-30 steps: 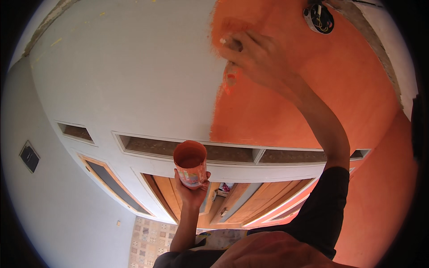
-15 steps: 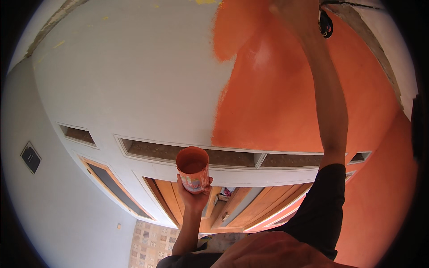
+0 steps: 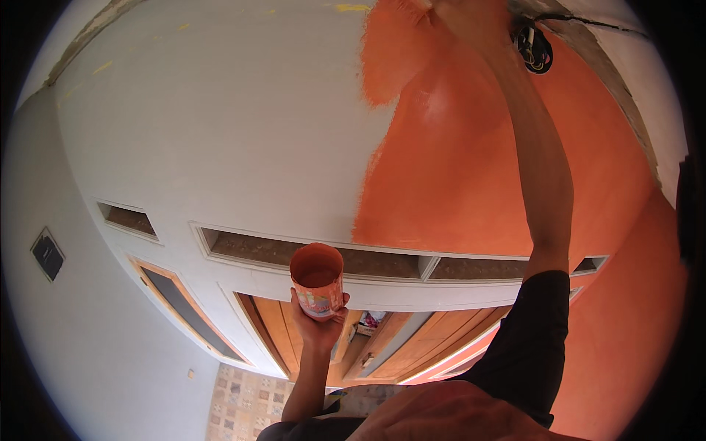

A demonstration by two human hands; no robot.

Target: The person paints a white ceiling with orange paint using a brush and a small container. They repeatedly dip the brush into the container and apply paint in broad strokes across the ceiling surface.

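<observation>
My left hand is wrapped round the lower part of a paint can, held upright in front of the wall. Orange paint coats its inside and streaks its outer wall. At the top edge, my right hand reaches high against the freshly painted orange wall. Its fingers look closed, but what they hold is cut off by the picture's edge and blurred. Left of the orange lies a pale grey wall with a ragged brushed border between the two colours.
A coil of black cable hangs near the ceiling beside my right wrist. Below the paint run long recessed vents and wooden doors. A dark framed plate is on the left wall. Patterned tiles cover the floor.
My right hand has shifted left along the top of the orange area. More of the cable coil shows now. My left hand and the can stay nearly still.
</observation>
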